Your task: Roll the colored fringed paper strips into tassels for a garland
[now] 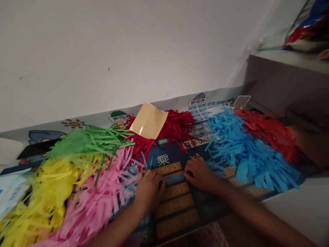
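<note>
My left hand [149,188] is closed, and a pair of pale blue strip ends [147,160] stick up just beyond its fingers. To its right, my right hand [200,175] has its fingers curled in a pinch. A narrow blue paper strip [174,177] spans the gap between the two hands, low over the printed mat [177,218]. Blur hides exactly how the fingertips meet it. Beside my right hand lies a large heap of blue paper strips [241,147]. Pink strips [95,199] reach close to my left hand.
Yellow strips [51,188] and green strips [82,140] pile up at left. Behind my hands, dark red strips [180,125] lie partly under a tan paper packet [149,120]. More red strips [272,133] lie at right, near a grey box [285,82]. A white wall [128,51] rises behind.
</note>
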The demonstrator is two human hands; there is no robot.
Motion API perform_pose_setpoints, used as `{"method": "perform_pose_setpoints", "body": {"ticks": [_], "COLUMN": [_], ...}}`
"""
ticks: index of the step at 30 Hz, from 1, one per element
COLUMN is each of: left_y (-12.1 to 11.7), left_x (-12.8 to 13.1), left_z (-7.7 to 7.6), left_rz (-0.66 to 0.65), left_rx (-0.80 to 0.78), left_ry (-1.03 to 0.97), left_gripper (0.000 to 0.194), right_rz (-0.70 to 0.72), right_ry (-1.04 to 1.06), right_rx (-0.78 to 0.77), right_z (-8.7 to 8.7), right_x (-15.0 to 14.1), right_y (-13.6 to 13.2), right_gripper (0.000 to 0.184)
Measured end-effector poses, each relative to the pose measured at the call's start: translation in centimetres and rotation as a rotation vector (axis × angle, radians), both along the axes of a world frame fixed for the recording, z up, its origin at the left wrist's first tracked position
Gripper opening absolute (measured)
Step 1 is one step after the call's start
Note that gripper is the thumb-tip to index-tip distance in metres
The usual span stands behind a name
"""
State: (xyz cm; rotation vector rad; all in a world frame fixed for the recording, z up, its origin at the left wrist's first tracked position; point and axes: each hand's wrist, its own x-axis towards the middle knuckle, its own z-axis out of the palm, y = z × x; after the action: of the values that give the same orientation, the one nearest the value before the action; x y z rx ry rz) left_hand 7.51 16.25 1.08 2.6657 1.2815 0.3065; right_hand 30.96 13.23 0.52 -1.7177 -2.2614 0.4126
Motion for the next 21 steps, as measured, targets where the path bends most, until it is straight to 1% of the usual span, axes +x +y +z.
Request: {"method": "perform_pose_setpoints", "body": {"ticks": [3,5,6,7,9,11,12,13,15,16,18,21], "left_y": [0.1,0.0,-0.1,-0.2,-0.6,-1.0,-1.2,-1.3,-1.4,-1.3,-1.1,-0.4], "left_x": [0.0,-0.2,-0.3,-0.5,-0.6,-0.6,-0.5,-0.4,0.1,0.3,0.7,1.1], "left_z": [-0.1,-0.1,-0.2,-0.3,-0.4,-0.6,-0.6,-0.6,-0.4,-0.4,-0.3,-0.6], "left_rz": [0.046,0.078,0.071,0.044,-0.056,-0.161,-0.194,-0.214,-0.224,-0.219,-0.214,-0.208], "left_rx": [-0.040,-0.051,-0.040,-0.017,0.055,0.121,0.144,0.159,0.173,0.179,0.193,0.181], "left_ry": [0.009,-0.035,-0.066,-0.094,-0.103,-0.056,-0.029,-0.008,0.009,0.006,-0.008,-0.078], "left_gripper": [0.009,0.005,0.008,0.014,0.023,0.023,0.020,0.017,0.012,0.013,0.016,0.015], "right_rz": [-0.024,-0.027,-0.025,-0.019,0.023,0.128,0.188,0.244,0.318,0.332,0.326,0.269], "right_ry": [0.027,0.034,0.032,0.027,0.015,-0.006,-0.027,-0.058,-0.136,-0.168,-0.197,-0.185], "right_rx": [0.015,0.023,0.030,0.055,0.182,0.350,0.416,0.450,0.447,0.428,0.389,0.363], "right_z": [-0.5,-0.8,-1.0,-1.1,-1.4,-1.7,-1.8,-1.9,-1.9,-1.8,-1.6,-0.9], "right_x": [0.1,0.1,0.2,0.2,0.4,0.5,0.4,0.3,-0.1,-0.4,-0.8,-1.5], "right_y": [0.3,0.2,0.1,-0.1,-0.6,-1.1,-1.3,-1.4,-1.2,-1.0,-0.4,0.3], "right_gripper": [0.010,0.008,0.006,0.004,0.005,0.006,0.006,0.006,0.004,0.004,0.005,0.009]}}
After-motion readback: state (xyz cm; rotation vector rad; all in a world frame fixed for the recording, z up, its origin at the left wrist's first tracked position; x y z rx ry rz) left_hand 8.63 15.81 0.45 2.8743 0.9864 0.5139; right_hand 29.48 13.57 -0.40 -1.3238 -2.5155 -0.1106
